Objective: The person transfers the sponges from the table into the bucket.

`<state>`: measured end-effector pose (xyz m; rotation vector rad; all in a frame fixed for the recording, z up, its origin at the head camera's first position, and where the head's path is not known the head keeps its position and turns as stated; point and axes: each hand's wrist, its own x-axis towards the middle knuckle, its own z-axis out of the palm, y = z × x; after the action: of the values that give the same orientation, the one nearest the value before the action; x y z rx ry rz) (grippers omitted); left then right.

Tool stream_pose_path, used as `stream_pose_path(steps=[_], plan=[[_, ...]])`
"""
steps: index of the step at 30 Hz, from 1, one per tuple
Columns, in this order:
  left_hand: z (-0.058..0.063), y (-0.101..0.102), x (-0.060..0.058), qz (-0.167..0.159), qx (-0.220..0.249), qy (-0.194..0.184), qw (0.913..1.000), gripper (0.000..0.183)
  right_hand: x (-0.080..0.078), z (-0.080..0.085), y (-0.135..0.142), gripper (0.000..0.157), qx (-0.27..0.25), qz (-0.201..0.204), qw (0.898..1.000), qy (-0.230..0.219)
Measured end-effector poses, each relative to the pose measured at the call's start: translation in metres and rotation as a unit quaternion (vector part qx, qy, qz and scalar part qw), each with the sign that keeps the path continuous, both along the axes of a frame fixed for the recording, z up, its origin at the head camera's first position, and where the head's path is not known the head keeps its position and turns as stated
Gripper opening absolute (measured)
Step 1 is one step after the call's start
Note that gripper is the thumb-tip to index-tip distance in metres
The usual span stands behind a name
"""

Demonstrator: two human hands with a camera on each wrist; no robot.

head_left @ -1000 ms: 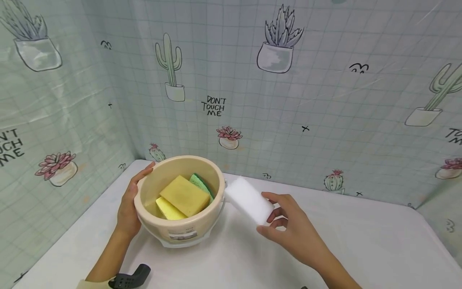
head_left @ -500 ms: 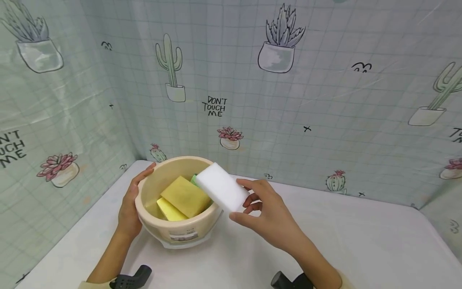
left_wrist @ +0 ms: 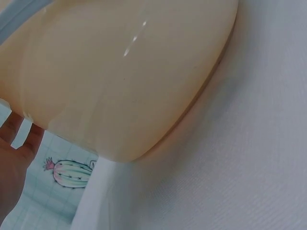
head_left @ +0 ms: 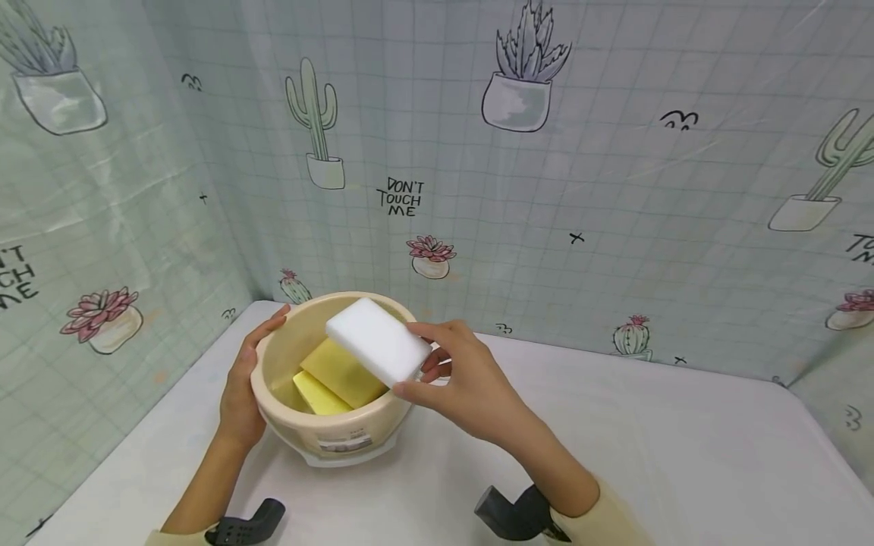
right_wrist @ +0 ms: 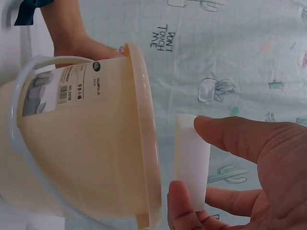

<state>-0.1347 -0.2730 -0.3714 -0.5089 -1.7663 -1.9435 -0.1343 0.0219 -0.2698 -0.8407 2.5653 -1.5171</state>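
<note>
A white sponge [head_left: 378,341], a flat rectangular block, is pinched between the thumb and fingers of my right hand [head_left: 467,383]. It hangs tilted over the right part of a cream plastic bucket [head_left: 334,425]. From the right wrist view the sponge [right_wrist: 191,158] appears just above the bucket's rim [right_wrist: 144,129]. My left hand [head_left: 242,387] holds the bucket's left side, fingers curved along the wall up to the rim; its thumb is hidden. Inside the bucket lie a darker yellow sponge [head_left: 341,371] and a bright yellow sponge [head_left: 319,394].
The bucket stands on a white table [head_left: 614,455], close to the back left corner. A pale handle [right_wrist: 19,129] hangs down its side. Patterned cactus sheeting [head_left: 478,189] rises behind and to the left. Black wrist devices [head_left: 246,523] sit at both wrists.
My right hand has carried the white sponge leftward, from beside the bucket to above its opening. The sponge now covers the green sponge seen inside earlier. My left hand stays on the bucket.
</note>
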Motion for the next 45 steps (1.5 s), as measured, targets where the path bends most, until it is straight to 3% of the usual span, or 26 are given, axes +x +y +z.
stream_pose_path(steps=[7, 13, 20, 31, 45], plan=[[-0.002, -0.001, -0.003, -0.025, 0.010, 0.021, 0.9994, 0.051, -0.005, 0.000, -0.018, 0.064, 0.022, 0.014, 0.999, 0.018], [-0.002, -0.002, -0.001, -0.012, 0.004, 0.013, 0.9998, 0.053, -0.005, 0.001, -0.037, 0.065, 0.053, 0.031, 0.997, 0.047], [0.000, -0.001, 0.001, -0.008, -0.001, 0.002, 1.0000, 0.052, -0.003, -0.002, -0.053, 0.068, 0.079, 0.037, 0.995, 0.051], [-0.001, -0.001, 0.002, -0.015, 0.005, 0.012, 0.9998, 0.052, -0.001, 0.003, -0.061, 0.070, 0.179, 0.043, 0.981, 0.062], [0.000, -0.002, 0.001, -0.019, 0.002, 0.016, 0.9997, 0.053, -0.006, 0.004, -0.066, 0.069, 0.206, 0.049, 0.975, 0.068]])
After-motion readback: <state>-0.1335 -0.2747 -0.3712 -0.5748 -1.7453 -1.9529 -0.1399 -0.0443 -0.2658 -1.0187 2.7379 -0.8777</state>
